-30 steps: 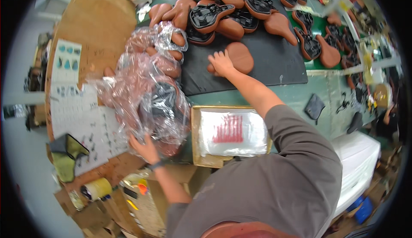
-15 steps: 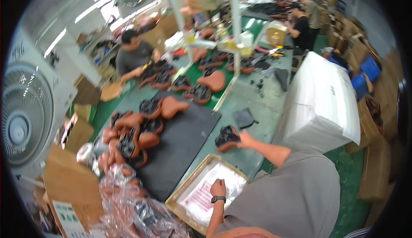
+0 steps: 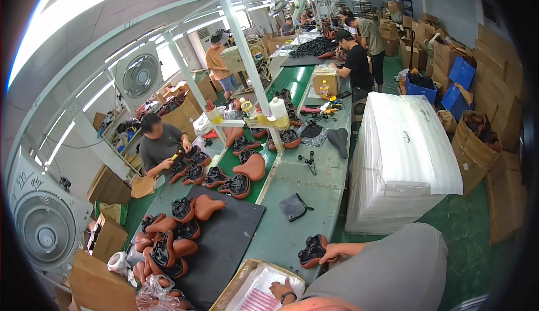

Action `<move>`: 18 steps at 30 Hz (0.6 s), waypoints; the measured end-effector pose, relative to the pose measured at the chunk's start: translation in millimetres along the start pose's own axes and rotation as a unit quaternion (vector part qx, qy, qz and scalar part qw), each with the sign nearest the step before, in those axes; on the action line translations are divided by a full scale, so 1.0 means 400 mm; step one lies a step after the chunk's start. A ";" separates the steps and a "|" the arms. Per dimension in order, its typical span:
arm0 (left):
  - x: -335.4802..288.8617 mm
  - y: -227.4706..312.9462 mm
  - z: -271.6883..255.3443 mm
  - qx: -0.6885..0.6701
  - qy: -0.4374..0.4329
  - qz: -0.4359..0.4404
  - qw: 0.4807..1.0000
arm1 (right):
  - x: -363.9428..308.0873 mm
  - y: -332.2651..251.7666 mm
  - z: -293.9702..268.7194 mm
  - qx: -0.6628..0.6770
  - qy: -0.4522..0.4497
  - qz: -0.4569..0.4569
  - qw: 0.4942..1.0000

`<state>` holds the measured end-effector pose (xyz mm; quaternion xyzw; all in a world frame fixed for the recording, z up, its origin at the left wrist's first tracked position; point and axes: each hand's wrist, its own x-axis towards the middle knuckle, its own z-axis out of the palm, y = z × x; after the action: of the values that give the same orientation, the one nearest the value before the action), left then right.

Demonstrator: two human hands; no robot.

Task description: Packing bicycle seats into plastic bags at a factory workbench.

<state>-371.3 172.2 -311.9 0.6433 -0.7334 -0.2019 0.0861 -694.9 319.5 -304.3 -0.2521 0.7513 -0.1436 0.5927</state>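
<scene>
At the near edge of the bench, my right hand [image 3: 336,251] grips the end of a brown bicycle saddle [image 3: 307,261], whose black underside faces up. My left hand [image 3: 281,289], a dark watch on its wrist, lies over a shallow cardboard box [image 3: 233,286] of clear plastic bags [image 3: 259,298] with red print. Its fingers look spread on the top bags. Left of the box, a heap of brown saddles [image 3: 164,249] rests on a black mat [image 3: 228,227], some with their black undersides up. A dark grey cloth pouch [image 3: 294,207] lies on the bench beyond the held saddle.
A tall white-wrapped stack [image 3: 393,170] stands right of the bench. More saddles [image 3: 234,185] sit on the green belt [image 3: 247,162] ahead. Across it, a person [image 3: 163,148] handles a saddle with a yellow-handled tool. White posts [image 3: 247,58] rise from the bench. Cardboard boxes [image 3: 101,286] stand left.
The view has tilted up, so the bench appears lower. My left hand, closed earlier, now has its fingers spread on the bags. My right hand still holds the bicycle saddle.
</scene>
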 end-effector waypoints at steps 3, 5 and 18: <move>0.061 -0.041 0.077 -0.023 -0.032 -0.104 0.994 | -0.232 -0.165 -0.090 0.137 -0.027 0.013 0.990; 0.066 -0.082 0.066 -0.061 -0.023 -0.120 0.991 | -0.234 -0.139 -0.103 0.145 -0.055 -0.006 0.988; 0.094 -0.234 0.052 -0.397 0.023 -0.229 0.888 | -0.237 -0.189 -0.261 0.273 -0.249 -0.119 0.921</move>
<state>-300.3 130.7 -373.8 0.7099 -0.4220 -0.4758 0.3026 -763.7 300.0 -161.1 -0.1957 0.4753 -0.3454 0.7852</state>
